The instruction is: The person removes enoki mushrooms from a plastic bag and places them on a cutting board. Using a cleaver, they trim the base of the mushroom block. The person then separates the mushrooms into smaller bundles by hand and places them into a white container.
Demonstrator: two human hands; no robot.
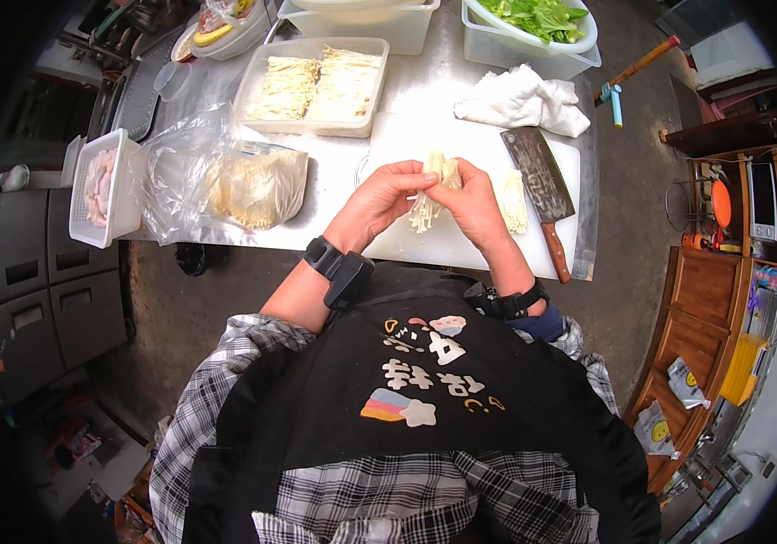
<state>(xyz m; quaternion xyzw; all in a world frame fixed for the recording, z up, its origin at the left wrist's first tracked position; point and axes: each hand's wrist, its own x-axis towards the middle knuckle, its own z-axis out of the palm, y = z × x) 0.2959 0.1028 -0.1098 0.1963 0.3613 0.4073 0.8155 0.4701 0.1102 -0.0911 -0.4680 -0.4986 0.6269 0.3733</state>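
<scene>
Over a white cutting board, my left hand and my right hand meet around a small bunch of enoki mushrooms. The fingertips of both hands pinch its upper part, and the thin stems hang downward. A second enoki bunch lies on the board to the right of my right hand. Beside that bunch rests a cleaver with a dark, stained blade and a wooden handle. Left of my left hand, a clear plastic bag holds more enoki.
A plastic tub of enoki rows stands behind the bag. A crumpled white cloth touches the board's back edge. A white basket of raw meat sits at the table's left end. Leafy greens fill a container at the back right.
</scene>
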